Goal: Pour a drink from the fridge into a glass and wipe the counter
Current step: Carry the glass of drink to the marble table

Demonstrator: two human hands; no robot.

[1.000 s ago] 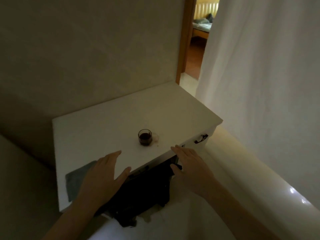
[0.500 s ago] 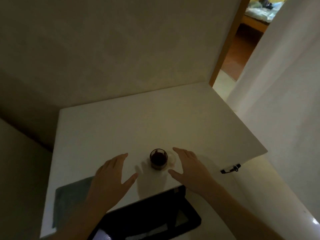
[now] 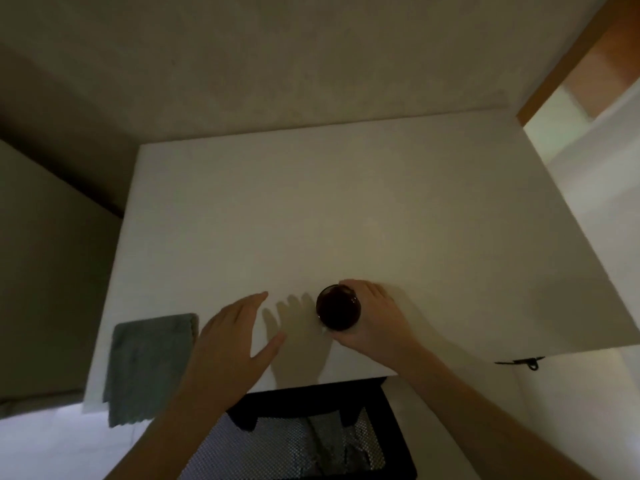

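Wrapping around a small glass (image 3: 338, 307) of dark drink, the right hand (image 3: 372, 318) grips it near the white table's (image 3: 311, 209) front edge. Lifting it level and slowly should avoid spills. Flat and spread, the left hand (image 3: 230, 341) holds nothing, between the glass and a grey cloth (image 3: 149, 365) draped over the edge.

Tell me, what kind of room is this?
Probably a corner inside a home, used as a small drinks spot. A white counter stands against a plain wall, holding a glass of dark drink and a folded grey cloth. A wooden door frame opens at the right.
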